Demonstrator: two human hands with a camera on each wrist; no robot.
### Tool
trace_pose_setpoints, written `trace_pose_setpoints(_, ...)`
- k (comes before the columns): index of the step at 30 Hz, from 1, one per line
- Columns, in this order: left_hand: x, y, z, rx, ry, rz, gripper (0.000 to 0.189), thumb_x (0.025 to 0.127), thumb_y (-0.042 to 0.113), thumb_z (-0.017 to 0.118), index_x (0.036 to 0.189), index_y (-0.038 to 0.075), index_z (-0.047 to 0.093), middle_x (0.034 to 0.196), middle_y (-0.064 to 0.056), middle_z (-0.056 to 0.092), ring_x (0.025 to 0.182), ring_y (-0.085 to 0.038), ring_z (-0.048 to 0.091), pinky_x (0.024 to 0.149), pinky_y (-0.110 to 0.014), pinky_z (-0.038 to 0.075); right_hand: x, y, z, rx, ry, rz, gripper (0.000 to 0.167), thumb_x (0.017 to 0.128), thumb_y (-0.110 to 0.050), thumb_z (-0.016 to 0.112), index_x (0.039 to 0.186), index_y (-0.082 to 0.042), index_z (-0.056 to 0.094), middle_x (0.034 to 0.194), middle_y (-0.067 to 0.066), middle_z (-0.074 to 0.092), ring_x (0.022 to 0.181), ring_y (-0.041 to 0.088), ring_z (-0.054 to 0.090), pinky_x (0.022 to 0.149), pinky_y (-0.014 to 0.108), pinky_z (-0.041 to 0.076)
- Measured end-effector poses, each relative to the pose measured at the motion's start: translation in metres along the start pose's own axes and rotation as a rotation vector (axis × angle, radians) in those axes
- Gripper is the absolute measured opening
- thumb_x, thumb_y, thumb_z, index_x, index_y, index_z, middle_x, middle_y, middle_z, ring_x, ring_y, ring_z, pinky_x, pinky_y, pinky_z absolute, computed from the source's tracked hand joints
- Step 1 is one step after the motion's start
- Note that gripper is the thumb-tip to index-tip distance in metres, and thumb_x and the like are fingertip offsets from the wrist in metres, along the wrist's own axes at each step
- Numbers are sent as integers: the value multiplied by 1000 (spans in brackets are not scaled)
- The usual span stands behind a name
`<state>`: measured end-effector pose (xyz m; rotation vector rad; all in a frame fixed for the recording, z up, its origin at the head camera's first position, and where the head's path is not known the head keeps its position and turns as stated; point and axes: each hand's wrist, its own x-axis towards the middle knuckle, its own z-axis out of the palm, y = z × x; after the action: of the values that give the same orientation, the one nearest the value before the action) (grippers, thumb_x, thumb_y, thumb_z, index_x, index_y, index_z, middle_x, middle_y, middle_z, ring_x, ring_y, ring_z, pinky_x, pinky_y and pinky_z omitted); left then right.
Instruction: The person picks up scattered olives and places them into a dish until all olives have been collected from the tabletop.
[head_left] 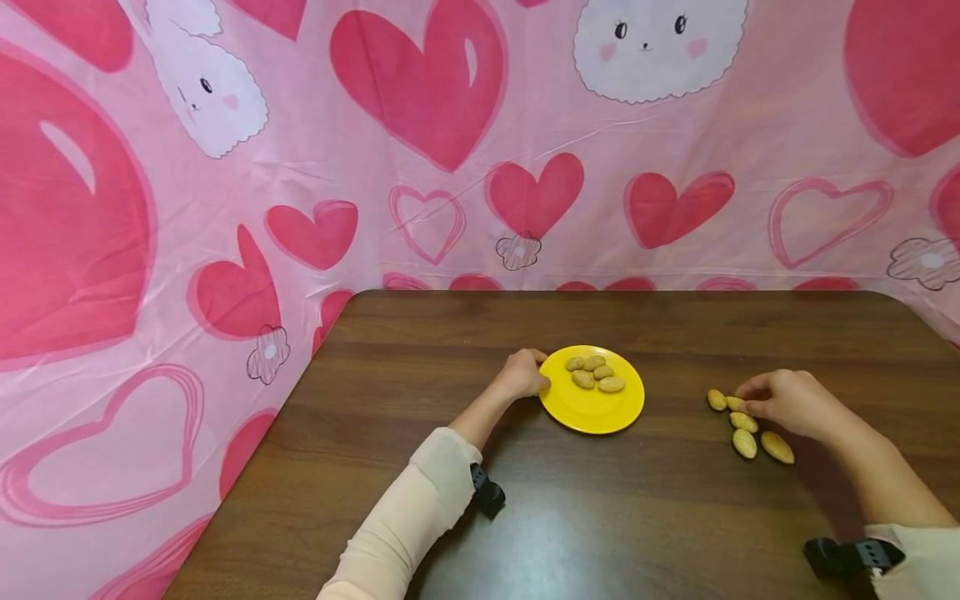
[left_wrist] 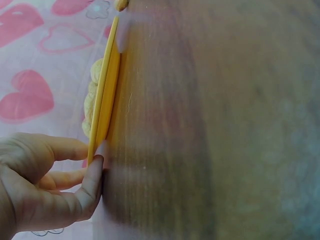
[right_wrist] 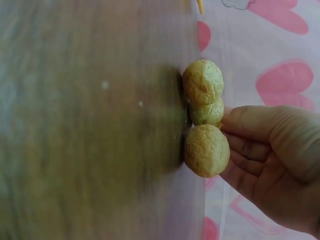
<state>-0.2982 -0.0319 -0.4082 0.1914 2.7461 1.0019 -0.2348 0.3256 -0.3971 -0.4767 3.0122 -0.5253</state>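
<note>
Head view shows the left hand (head_left: 522,374) near the centre, pinching the left rim of a yellow plate (head_left: 592,414) between thumb and fingers; five plated potatoes (head_left: 611,384) lie in the plate's upper half; at the right of the frame, the right hand (head_left: 798,404) pinches one small potato (head_left: 732,403) at its fingertips; four loose potatoes (head_left: 744,443) lie close by on the brown table (head_left: 360,433); heart-patterned pink cloth (head_left: 525,117) fills the top; in the right wrist view, potatoes partly hide the fingertips.
</note>
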Motion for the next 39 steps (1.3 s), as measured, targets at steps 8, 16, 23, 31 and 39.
trace_pose_setpoints(8, -1, 1, 0, -16, -3, 2, 43, 74, -1, 66, 117, -2, 60, 100, -9, 63, 82, -20, 53, 65, -23, 47, 0, -2, 1, 0, 12, -24, 12, 79, -11, 68, 86, -1, 70, 80, 7, 67, 76, 27, 60, 65, 42, 46)
trace_pose_setpoints(16, 0, 1, 0, -8, -11, -1, 43, 74, 0, 66, 117, -1, 61, 99, -9, 63, 79, -19, 54, 65, -23, 48, 0, -4, 1, 8, 28, -24, 12, 80, -11, 68, 86, -2, 70, 78, 4, 66, 72, 20, 59, 63, 38, 45)
trace_pose_setpoints(23, -1, 1, -1, -9, -1, -4, 44, 74, 0, 66, 118, -1, 60, 100, -9, 63, 81, -19, 54, 64, -22, 47, 1, -8, 1, 24, 112, -35, 13, 82, -13, 68, 89, -2, 69, 77, 1, 66, 73, 23, 61, 66, 45, 47)
trace_pose_setpoints(31, -1, 1, 0, -5, -6, -5, 45, 73, 0, 66, 117, -1, 60, 103, -9, 62, 82, -20, 53, 66, -23, 47, 3, -11, 2, 33, 178, -61, 13, 80, -10, 68, 88, 0, 68, 75, 1, 65, 70, 21, 61, 64, 42, 47)
trace_pose_setpoints(39, -1, 1, -1, -6, -2, -1, 46, 72, 1, 66, 118, 0, 61, 107, -9, 62, 86, -21, 52, 69, -23, 47, 9, -21, 3, 45, 171, -93, 12, 81, -11, 69, 88, -1, 68, 75, -1, 64, 70, 19, 60, 62, 38, 48)
